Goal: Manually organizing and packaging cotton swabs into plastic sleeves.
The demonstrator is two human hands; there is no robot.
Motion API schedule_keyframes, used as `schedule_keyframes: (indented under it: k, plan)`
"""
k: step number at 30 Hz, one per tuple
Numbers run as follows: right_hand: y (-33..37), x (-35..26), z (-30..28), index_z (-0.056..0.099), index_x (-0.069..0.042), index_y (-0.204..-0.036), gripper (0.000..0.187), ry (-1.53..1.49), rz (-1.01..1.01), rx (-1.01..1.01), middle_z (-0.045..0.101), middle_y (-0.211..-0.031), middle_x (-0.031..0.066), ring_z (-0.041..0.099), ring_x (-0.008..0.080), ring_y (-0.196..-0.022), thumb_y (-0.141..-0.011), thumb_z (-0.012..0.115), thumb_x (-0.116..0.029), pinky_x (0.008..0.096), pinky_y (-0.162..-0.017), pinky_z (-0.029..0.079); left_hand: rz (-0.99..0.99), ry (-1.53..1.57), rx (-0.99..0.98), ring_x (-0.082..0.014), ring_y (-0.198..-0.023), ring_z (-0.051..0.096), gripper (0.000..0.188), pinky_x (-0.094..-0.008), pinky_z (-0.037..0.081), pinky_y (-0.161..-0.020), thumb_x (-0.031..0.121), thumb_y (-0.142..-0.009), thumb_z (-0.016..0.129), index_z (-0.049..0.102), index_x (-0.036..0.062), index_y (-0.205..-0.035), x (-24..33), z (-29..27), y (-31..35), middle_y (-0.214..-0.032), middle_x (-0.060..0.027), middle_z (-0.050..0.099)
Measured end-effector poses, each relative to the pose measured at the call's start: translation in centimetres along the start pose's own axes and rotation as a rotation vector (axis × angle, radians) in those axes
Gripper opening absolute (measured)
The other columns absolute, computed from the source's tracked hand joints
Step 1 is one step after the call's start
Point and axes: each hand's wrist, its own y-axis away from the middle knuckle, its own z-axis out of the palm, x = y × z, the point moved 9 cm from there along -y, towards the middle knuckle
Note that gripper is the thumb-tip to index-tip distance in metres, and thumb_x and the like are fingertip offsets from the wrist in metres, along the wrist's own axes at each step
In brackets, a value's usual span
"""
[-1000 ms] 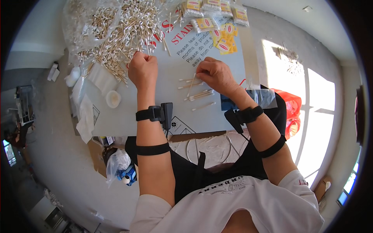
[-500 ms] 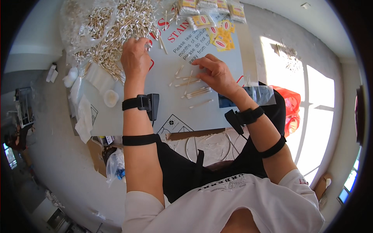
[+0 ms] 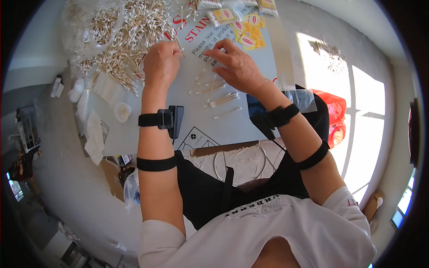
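Note:
My left hand (image 3: pixel 161 64) is closed in a pinch at the right edge of a large heap of cotton swabs (image 3: pixel 138 27). What its fingertips hold is hidden, though a single cotton swab (image 3: pixel 178 42) shows right beside them. To the right, my right hand (image 3: pixel 239 67) hovers over the sheet with thumb and fingers apart. Below its fingers lie several loose cotton swabs (image 3: pixel 223 100), some side by side and some crossed.
A printed grey sheet (image 3: pixel 156 129) covers the work surface. At the top are bagged swab packs (image 3: pixel 224 16) and yellow labels (image 3: pixel 252 38). Clear plastic (image 3: pixel 73 27) edges the heap; a white roll (image 3: pixel 122 112) lies below. A red bag (image 3: pixel 335 118) sits at the right.
My left hand has moved right and slightly down, away from the heap. My right hand has shifted left and up, closer to the left one. The view has shifted slightly.

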Motion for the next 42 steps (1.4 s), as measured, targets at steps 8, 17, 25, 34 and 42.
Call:
schedule_keyframes:
  k: [8,17,25,34,42]
  plan:
    - [1.8,0.3,0.2,0.065,-0.007,-0.091,0.013,0.105,0.014,-0.078,0.057,-0.103,0.0096,0.060,0.0308,-0.095,-0.079,0.071,-0.007,0.0398,-0.081,0.051,0.081,0.050,0.106,-0.0327,-0.092,0.058,0.010,-0.0447,0.048,-0.078,0.006,-0.077,0.070,0.063,0.0051,-0.084,6.6,3.8,6.1,-0.088,-0.0100,0.061]
    - [11.9,1.2,-3.0,0.058,0.002,-0.112,0.020,-0.512,0.408,0.373,0.053,-0.129,0.0131,0.055,0.0234,-0.114,-0.093,0.055,-0.001,0.0337,-0.097,0.044,0.146,-0.034,-0.063,-0.0329,-0.142,0.029,0.070,-0.0503,0.020,-0.116,0.026,-0.086,0.068,0.037,0.0083,-0.146,11.7,6.6,14.5,-0.152,-0.0182,0.033]
    - [11.1,2.0,-2.1,0.055,0.002,-0.125,0.029,-0.757,0.427,0.514,0.047,-0.141,0.0141,0.045,0.0241,-0.129,-0.101,0.049,-0.013,0.0329,-0.108,0.035,0.282,-0.128,-0.134,-0.0317,-0.147,0.021,0.071,-0.0525,0.011,-0.119,0.039,-0.093,0.058,0.030,0.0052,-0.150,11.5,6.5,12.6,-0.157,-0.0184,0.027]
    - [9.2,1.6,-0.2,0.055,0.002,-0.130,0.034,-0.805,0.386,0.497,0.047,-0.143,0.0124,0.047,0.0186,-0.128,-0.104,0.046,-0.017,0.0307,-0.107,0.037,-0.061,0.593,0.147,-0.0367,-0.145,0.024,0.056,-0.0461,0.017,-0.118,0.019,-0.102,0.043,0.023,-0.0002,-0.151,9.1,6.4,12.8,-0.156,-0.0223,0.026]
    - [10.6,3.4,-3.3,0.060,0.002,-0.117,0.025,-0.641,0.413,0.407,0.053,-0.133,0.0149,0.056,0.0249,-0.117,-0.093,0.056,-0.004,0.0320,-0.099,0.044,0.096,-0.004,0.021,-0.0347,-0.147,0.021,0.076,-0.0531,0.014,-0.118,0.032,-0.091,0.063,0.026,0.0034,-0.151,11.0,5.9,13.9,-0.158,-0.0190,0.024]
